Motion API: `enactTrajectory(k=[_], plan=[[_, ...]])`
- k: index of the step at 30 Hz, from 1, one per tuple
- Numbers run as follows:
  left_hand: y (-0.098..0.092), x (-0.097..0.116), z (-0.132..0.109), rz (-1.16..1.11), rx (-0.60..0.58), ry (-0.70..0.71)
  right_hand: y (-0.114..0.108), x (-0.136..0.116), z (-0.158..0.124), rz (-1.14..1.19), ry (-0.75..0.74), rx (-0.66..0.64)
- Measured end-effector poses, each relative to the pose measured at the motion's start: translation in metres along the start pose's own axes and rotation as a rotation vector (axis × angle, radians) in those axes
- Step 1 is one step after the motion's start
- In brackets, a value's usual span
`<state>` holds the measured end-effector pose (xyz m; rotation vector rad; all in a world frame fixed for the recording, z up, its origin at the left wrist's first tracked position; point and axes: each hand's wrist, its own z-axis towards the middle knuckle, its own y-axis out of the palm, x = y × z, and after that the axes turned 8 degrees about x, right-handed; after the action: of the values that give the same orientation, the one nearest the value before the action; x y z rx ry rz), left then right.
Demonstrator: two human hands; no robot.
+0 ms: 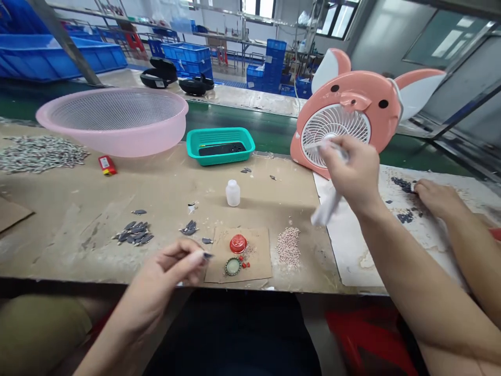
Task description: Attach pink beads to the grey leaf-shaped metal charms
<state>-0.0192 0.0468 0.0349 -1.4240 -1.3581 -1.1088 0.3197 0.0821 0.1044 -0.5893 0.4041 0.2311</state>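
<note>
My left hand point(176, 266) pinches a small dark piece point(207, 256) between thumb and finger, left of a cardboard square point(258, 235). On that square lie a red cap point(238, 244), a green-rimmed bottle cap point(233, 267) and some tiny red bits point(245, 265). In front of the fan, my right hand point(350, 167) is raised with its fingers closed on a whitish cloth point(326, 209), which hangs down blurred. A small white bottle point(233, 193) stands upright behind the square. Piles of dark pieces point(135, 233) and small beige beads point(288, 246) lie on either side.
A pink elephant-shaped fan point(376, 125) stands at the back right. Further left are a teal basket point(221, 156) holding a black phone, a red lighter point(107, 165) and a large pink sieve point(129, 141). At right, another person's hand point(438, 198) touches dark pieces on white board.
</note>
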Motion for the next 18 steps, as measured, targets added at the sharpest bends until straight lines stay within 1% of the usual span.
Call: enactTrajectory(k=[2,3,4,5,6,7,8,10,12,14,16,18], plan=[[-0.017,0.000,0.016,0.158,0.260,0.127,0.034,0.013,0.034,-0.093,-0.150,0.123],[-0.024,0.000,0.023,0.243,0.392,0.150,0.051,0.020,0.045,-0.134,-0.201,0.150],[-0.031,0.000,0.028,0.336,0.509,0.145,0.067,0.026,0.052,-0.172,-0.233,0.143],[-0.037,0.000,0.032,0.435,0.602,0.121,0.083,0.033,0.054,-0.219,-0.247,0.088],[-0.042,0.000,0.035,0.530,0.667,0.089,0.097,0.040,0.052,-0.287,-0.251,0.000],[-0.046,0.000,0.036,0.614,0.688,0.062,0.109,0.048,0.047,-0.309,-0.256,-0.062],[-0.049,0.000,0.037,0.680,0.681,0.048,0.118,0.055,0.041,-0.324,-0.263,-0.114],[-0.055,-0.002,0.038,0.761,0.640,0.066,0.129,0.069,0.030,-0.372,-0.261,-0.193],[-0.060,-0.005,0.041,0.815,0.598,0.127,0.132,0.081,0.025,-0.433,-0.250,-0.230],[-0.063,-0.009,0.046,0.885,0.554,0.200,0.130,0.088,0.026,-0.486,-0.247,-0.244],[-0.064,-0.014,0.052,0.960,0.516,0.266,0.128,0.090,0.026,-0.512,-0.263,-0.275],[-0.064,-0.017,0.056,1.004,0.493,0.308,0.127,0.090,0.020,-0.512,-0.289,-0.323]])
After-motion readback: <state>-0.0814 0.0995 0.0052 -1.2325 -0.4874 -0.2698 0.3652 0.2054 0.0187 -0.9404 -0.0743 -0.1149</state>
